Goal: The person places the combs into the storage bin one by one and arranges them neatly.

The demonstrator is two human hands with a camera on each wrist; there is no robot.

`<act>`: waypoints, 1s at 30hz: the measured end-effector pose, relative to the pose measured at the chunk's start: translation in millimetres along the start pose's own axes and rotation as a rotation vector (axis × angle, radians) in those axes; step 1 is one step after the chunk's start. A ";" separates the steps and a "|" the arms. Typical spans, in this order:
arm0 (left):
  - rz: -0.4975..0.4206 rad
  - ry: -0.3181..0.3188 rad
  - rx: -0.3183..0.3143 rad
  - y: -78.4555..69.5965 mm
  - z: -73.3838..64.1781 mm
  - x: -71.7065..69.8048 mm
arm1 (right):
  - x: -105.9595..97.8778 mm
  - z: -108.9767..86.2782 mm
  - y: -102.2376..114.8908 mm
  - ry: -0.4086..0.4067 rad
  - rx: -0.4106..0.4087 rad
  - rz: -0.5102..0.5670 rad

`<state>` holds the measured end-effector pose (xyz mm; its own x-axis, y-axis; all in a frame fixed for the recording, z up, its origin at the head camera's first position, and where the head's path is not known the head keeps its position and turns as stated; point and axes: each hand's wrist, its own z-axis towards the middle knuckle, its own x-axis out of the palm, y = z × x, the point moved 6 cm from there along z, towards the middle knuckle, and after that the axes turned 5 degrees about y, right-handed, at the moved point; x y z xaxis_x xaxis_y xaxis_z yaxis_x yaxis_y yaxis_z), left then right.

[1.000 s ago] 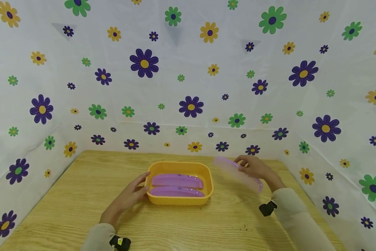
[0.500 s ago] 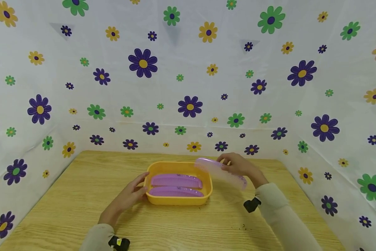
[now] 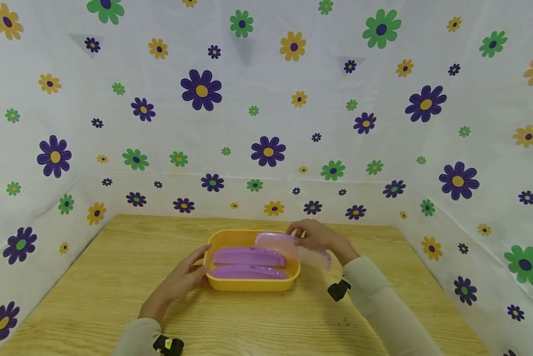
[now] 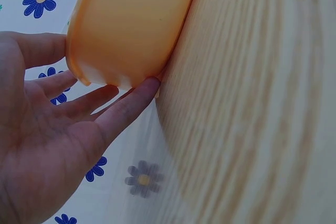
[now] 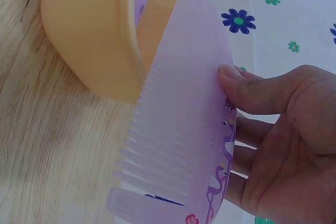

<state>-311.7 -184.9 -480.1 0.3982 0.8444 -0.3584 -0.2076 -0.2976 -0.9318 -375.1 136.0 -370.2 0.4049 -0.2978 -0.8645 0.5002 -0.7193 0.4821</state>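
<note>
A yellow plastic basin [image 3: 248, 285] stands on the table, with two purple combs inside: one comb [image 3: 248, 256] towards the back, another comb [image 3: 247, 272] towards the front. My right hand [image 3: 315, 235] pinches a third, translucent purple comb [image 5: 181, 98] by its spine between thumb and fingers. This comb slants over the basin's right rim, its left end above the inside and its right end beyond the rim. Flamingo prints mark its spine in the right wrist view. My left hand [image 3: 185, 274] touches the basin's left end with spread, mostly straight fingers [image 4: 126, 106].
The wood-grain table [image 3: 248, 326] extends around the basin. A few dark specks [image 3: 346, 322] lie on it at the front right. White flower-printed sheets [image 3: 231, 123] enclose the table at the back and both sides.
My right hand has carried the held comb leftward, from beside the basin to over its right rim. My left hand has stayed at the basin's left end, and the two combs inside lie as before.
</note>
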 end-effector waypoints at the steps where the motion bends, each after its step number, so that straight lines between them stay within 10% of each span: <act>1: -0.001 -0.002 -0.004 0.0 0.0 -0.2 | 0.7 1.7 1.3 0.004 -0.001 0.000; 30: -0.037 0.009 -0.006 0.5 -0.5 0.2 | 14.8 22.0 34.3 0.030 -0.129 -0.093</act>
<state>-311.3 -185.1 -480.6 0.4137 0.8507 -0.3241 -0.1868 -0.2691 -0.9448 -368.7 93.2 -369.6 0.3737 -0.2131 -0.9027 0.6303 -0.6557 0.4157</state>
